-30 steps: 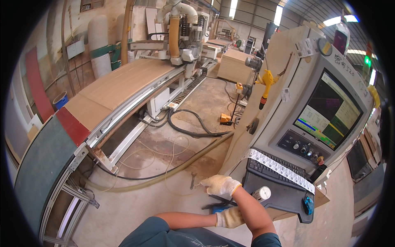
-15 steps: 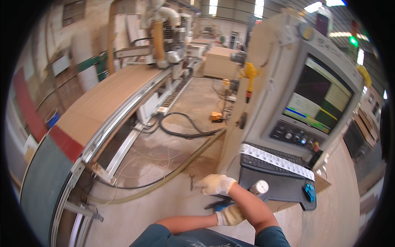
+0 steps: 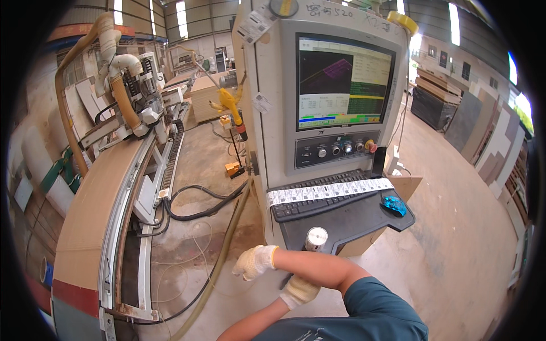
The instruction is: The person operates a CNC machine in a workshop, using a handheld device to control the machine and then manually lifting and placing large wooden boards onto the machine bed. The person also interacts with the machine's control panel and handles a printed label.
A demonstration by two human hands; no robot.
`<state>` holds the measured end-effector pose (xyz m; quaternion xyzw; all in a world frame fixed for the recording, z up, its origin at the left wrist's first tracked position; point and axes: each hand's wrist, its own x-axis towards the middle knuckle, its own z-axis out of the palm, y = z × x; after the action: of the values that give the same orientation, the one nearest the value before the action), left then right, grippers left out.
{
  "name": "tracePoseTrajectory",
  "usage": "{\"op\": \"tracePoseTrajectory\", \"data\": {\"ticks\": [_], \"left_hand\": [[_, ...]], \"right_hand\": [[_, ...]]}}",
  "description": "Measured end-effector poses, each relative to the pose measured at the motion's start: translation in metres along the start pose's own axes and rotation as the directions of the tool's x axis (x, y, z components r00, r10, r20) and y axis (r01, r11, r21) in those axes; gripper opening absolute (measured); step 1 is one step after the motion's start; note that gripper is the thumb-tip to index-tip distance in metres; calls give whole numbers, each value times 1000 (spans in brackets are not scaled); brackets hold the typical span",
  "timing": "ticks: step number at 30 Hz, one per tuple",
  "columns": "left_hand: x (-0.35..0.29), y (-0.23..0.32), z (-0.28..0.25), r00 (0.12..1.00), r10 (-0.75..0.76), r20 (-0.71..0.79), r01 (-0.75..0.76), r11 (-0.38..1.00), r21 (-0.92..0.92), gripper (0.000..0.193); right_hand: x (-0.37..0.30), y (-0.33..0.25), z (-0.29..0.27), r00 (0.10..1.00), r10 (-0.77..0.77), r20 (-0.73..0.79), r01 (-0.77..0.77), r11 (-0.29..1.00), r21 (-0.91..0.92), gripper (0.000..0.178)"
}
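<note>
My right hand (image 3: 254, 262), in a cream knitted glove, reaches across to the left with its fingers curled. Whatever it may hold does not show now. Underneath the right forearm, my left hand (image 3: 300, 291), gloved alike, is closed, and its fingers are partly hidden. A small dark piece sticks out by it, too little to name. Close to both hands, a pale cylindrical can (image 3: 316, 238) with a white top stands at the front edge of the black console shelf (image 3: 352, 224). A strip of printed labels (image 3: 330, 192) lies across the black keyboard (image 3: 296, 211).
A control cabinet with a screen (image 3: 341, 85) rises ahead, with a blue-patterned mouse (image 3: 393, 206) on its shelf. A yellow tool (image 3: 228, 102) hangs at its left side. Black hose (image 3: 199, 216) loops over the floor beside a long machine bed holding a brown board (image 3: 94, 210).
My view has swung right toward the control cabinet, which now sits central. The wrench seen in my right hand is out of sight, and so is the blue thing by my left hand.
</note>
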<state>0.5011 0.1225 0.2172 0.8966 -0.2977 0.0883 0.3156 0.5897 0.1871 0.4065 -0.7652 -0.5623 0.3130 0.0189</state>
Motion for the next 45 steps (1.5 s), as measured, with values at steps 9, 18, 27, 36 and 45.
{"op": "tracePoseTrajectory", "data": {"ticks": [9, 18, 27, 36, 45], "left_hand": [[11, 28, -49, 977, 194, -84, -168, 955, 243, 48], [4, 21, -35, 996, 49, 78, -64, 975, 212, 53], [11, 26, -40, 975, 194, -110, -167, 962, 216, 46], [-1, 0, 13, 989, -23, 145, 82, 906, -415, 50], [7, -6, 31, 967, 167, -194, -197, 969, -146, 46]], "right_hand": [[-13, -9, -10, 987, -141, -77, 130, 983, -132, 43], [-14, -7, -12, 991, -124, -51, 116, 985, -128, 46], [-17, -10, -15, 995, -97, -28, 94, 990, -105, 43], [-21, -12, -14, 984, -161, -79, 148, 978, -146, 42], [-17, -12, -15, 992, -117, -36, 113, 988, -105, 43]]}}
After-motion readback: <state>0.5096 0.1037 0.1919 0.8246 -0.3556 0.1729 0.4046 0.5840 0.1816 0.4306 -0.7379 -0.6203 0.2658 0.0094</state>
